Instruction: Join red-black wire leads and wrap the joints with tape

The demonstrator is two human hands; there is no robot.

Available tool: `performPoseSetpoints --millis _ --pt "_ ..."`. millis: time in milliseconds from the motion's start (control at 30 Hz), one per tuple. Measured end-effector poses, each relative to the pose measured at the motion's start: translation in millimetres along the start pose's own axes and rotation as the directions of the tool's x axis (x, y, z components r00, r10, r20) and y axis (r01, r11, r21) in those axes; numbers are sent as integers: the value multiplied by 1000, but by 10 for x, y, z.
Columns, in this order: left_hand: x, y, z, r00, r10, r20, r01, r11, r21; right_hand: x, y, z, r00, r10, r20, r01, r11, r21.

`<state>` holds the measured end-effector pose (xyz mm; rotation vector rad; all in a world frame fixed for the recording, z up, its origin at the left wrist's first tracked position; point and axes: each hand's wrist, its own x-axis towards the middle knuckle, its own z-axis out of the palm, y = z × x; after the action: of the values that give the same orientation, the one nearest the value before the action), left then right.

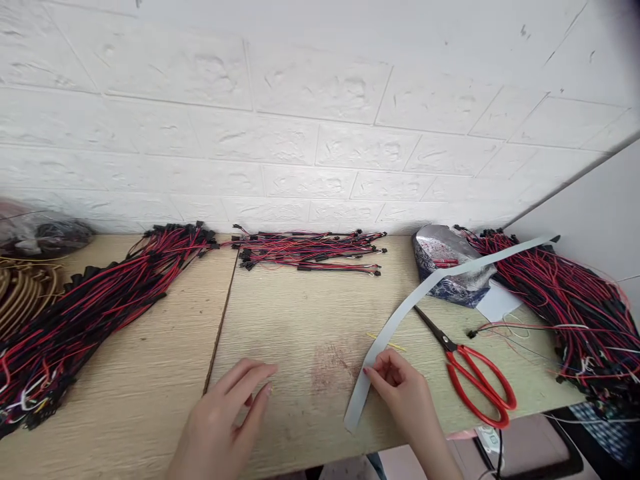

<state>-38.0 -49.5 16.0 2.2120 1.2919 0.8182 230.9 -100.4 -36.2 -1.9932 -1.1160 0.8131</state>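
Observation:
A long pale grey flat strip crosses the right part of the table, its dark-tipped far end over a bundle of wires. My right hand has its thumb and curled forefinger pinched at the strip's near part. My left hand hovers over the table to the left, thumb apart from the fingers, with nothing in it. Yellow thin ties lie partly under the strip. Scissors with red handles rest beside my right hand, their blades closed.
Red and black wire bundles lie in a left pile, a back row and a right pile. An opened patterned bag stands near the white brick wall. Coiled tan cord sits at far left.

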Motion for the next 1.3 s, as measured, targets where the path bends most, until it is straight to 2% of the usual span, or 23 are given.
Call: performPoseSetpoints --millis 200,333,433,533,567,633,733,800,933,1033,1133,1167,1200,1300 --pt "385 130 -155 982 189 26 -191 970 151 -50 8 -129 984 -167 61 171 983 -65" --pt "768 249 -56 959 265 98 -279 943 182 -176 2 -131 970 -238 40 241 963 -122" --pt "1233 363 237 938 300 176 -329 928 173 -64 -89 -253 973 -230 -23 228 972 -64" --pt "1790 438 695 900 349 260 -397 903 164 330 -313 -495 960 -235 -155 233 972 -26" --pt "1960 446 853 904 333 269 -383 910 158 484 -401 -570 955 -238 -175 233 971 -48" --pt "2234 437 1127 907 320 274 -368 918 146 738 -551 -670 973 -230 -3 228 970 -88" --pt "2432 392 1367 916 313 251 -348 931 112 867 -626 -672 944 -248 216 274 956 -101" --pt "2438 370 1424 921 311 235 -336 939 71 807 -588 -636 935 -267 232 297 949 -105" --pt "2268 378 1411 931 290 220 -286 957 -52 613 -537 -676 959 -256 123 264 963 -56" --pt "2025 423 1313 948 244 205 -214 964 -158 546 -609 -785 976 -199 83 194 979 70" --pt "1690 512 1144 960 180 214 -123 959 -255 533 -702 -856 983 -167 76 152 973 172" --pt "1571 552 1087 961 155 230 -80 950 -303 530 -725 -864 984 -162 70 146 971 191" --pt "1457 595 1038 959 106 264 14 909 -416 525 -743 -864 986 -156 62 141 969 204" --pt "1193 716 974 924 10 383 236 773 -589 496 -766 -835 989 -142 38 129 963 237"
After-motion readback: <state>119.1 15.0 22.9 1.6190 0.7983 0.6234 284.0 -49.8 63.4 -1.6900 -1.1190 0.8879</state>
